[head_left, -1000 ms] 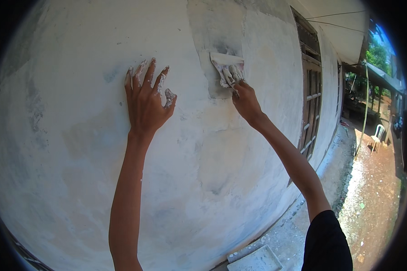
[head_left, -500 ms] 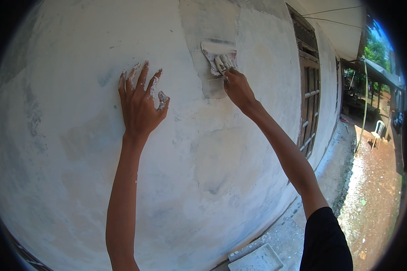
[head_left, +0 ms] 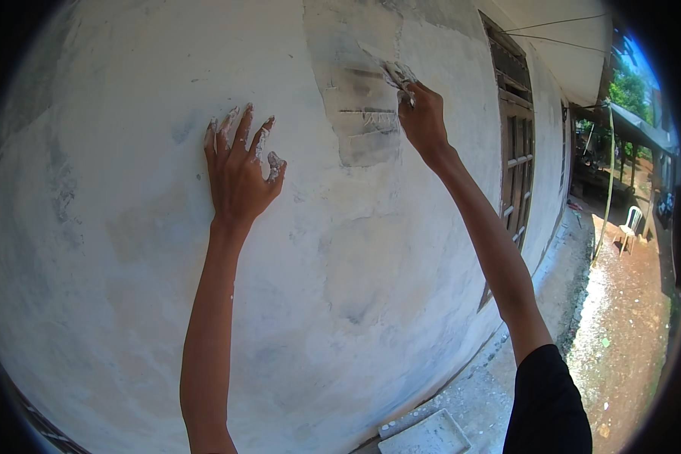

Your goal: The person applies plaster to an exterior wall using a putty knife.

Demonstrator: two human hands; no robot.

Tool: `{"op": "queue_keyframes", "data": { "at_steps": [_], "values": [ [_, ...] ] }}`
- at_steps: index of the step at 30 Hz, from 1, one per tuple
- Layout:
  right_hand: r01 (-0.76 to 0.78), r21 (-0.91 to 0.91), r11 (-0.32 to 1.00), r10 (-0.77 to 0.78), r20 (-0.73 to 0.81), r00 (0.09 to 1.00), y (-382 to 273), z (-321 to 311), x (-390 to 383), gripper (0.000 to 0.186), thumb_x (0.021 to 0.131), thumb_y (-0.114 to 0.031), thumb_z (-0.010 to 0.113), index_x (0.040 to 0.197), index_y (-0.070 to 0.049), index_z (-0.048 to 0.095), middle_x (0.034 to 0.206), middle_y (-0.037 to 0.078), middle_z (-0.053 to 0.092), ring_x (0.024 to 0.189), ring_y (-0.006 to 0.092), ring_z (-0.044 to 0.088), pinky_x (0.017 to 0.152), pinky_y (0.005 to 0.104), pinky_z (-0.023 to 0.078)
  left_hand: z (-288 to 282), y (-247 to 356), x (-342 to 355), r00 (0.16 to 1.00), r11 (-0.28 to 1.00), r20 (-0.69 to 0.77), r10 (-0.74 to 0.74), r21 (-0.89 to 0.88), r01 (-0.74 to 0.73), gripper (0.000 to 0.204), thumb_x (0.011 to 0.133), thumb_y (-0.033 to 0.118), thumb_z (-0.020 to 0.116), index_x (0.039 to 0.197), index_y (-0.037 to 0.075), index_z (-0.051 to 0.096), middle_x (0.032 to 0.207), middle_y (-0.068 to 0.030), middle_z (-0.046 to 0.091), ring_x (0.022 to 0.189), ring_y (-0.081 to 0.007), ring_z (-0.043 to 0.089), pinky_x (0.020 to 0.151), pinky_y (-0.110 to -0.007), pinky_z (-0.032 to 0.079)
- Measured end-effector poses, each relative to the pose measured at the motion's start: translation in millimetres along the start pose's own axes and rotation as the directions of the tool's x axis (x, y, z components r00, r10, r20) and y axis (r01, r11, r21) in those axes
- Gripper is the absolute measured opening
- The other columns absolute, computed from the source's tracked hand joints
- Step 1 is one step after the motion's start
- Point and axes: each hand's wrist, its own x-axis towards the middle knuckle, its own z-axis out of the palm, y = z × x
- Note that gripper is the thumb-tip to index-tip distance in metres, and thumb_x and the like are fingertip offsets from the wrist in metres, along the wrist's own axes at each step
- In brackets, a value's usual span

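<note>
My left hand [head_left: 242, 178] rests with spread fingers against the whitish plastered wall [head_left: 272, 318]; white paste is smeared over its fingertips and thumb. Up and to the right, my right hand [head_left: 425, 119] grips a paste-covered putty knife [head_left: 399, 74], now seen nearly edge-on, its blade pointing up and left at the wall. Beside and below the blade lies a grey unpainted patch [head_left: 365, 150] of wall. Fresh paste ridges and dark horizontal lines cross that patch. My fingers cover most of the knife's handle.
A brown wooden window [head_left: 517, 151] with bars is set in the wall at right. Down by the wall's foot sits a pale shallow tray [head_left: 427, 435] on the concrete ledge [head_left: 480, 390]. A white chair [head_left: 629, 227] stands farther off on reddish ground, near a thin pole [head_left: 607, 189].
My right hand has moved up and right with the putty knife, turning its blade from face-on to edge-on. Paste lines now show where the blade was. My left hand stays about the same.
</note>
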Motion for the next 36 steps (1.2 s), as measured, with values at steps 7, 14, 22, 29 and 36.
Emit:
{"op": "queue_keyframes", "data": {
  "at_steps": [7, 14, 22, 29, 36],
  "values": [
    [0.011, -0.017, 1.0, -0.007, 0.254, 0.967, -6, 45, -45, 0.02, 0.074, 0.006, 0.054, 0.093, 0.006, 0.059, 0.092, 0.024, 0.059, 0.088, 0.0418, 0.056, 0.077, 0.0455, 0.047, -3, -2, -1, 1.0, 1.0, 0.018, 0.006, -0.003, -0.006, 0.051, 0.069, 0.015, 0.066, 0.119, 0.013, 0.059, 0.134, -0.0102, 0.048, 0.125, -0.0318, 0.038, 0.108, -0.052, 0.023],
    [-0.109, 0.062, 0.992, 0.101, 0.123, 0.987, -25, -16, -36, 0.035, 0.073, 0.009, 0.054, 0.108, 0.006, 0.059, 0.099, 0.023, 0.063, 0.089, 0.0362, 0.062, 0.077, 0.0377, 0.048, -1, -2, -1, 1.0, 1.0, 0.018, 0.009, -0.012, -0.009, 0.05, 0.07, 0.016, 0.066, 0.119, 0.011, 0.059, 0.133, -0.0112, 0.048, 0.124, -0.0324, 0.039, 0.107, -0.052, 0.023],
    [-0.119, 0.005, 0.993, 0.107, 0.406, 0.908, 13, 7, 62, 0.039, 0.074, 0.005, 0.051, 0.112, 0.007, 0.056, 0.093, 0.019, 0.066, 0.085, 0.0275, 0.065, 0.077, 0.0351, 0.049, -4, -4, -2, 1.0, 1.0, 0.002, 0.009, -0.027, -0.009, 0.048, 0.071, 0.016, 0.065, 0.118, 0.011, 0.059, 0.133, -0.0119, 0.048, 0.125, -0.0318, 0.039, 0.108, -0.052, 0.022],
    [0.204, -0.029, 0.979, -0.196, 0.172, 0.965, 48, 42, 110, 0.044, 0.071, 0.006, 0.056, 0.114, 0.008, 0.054, 0.1, 0.026, 0.062, 0.085, 0.0368, 0.064, 0.075, 0.0404, 0.052, -2, -5, -1, 1.0, 0.999, 0.006, 0.014, -0.044, -0.014, 0.047, 0.071, 0.017, 0.065, 0.118, 0.012, 0.059, 0.134, -0.0112, 0.047, 0.125, -0.0314, 0.038, 0.108, -0.052, 0.022],
    [0.04, 0.031, 0.999, -0.041, 0.037, 0.998, 72, 44, 183, 0.028, 0.078, 0.003, 0.053, 0.105, 0.003, 0.061, 0.091, 0.007, 0.068, 0.073, 0.0196, 0.063, 0.053, 0.0306, 0.048, 3, 2, 2, 1.0, 0.999, 0.0, 0.018, -0.049, -0.018, 0.048, 0.07, 0.015, 0.063, 0.118, 0.011, 0.059, 0.134, -0.0108, 0.047, 0.124, -0.0317, 0.039, 0.107, -0.052, 0.024]
  ]
}}
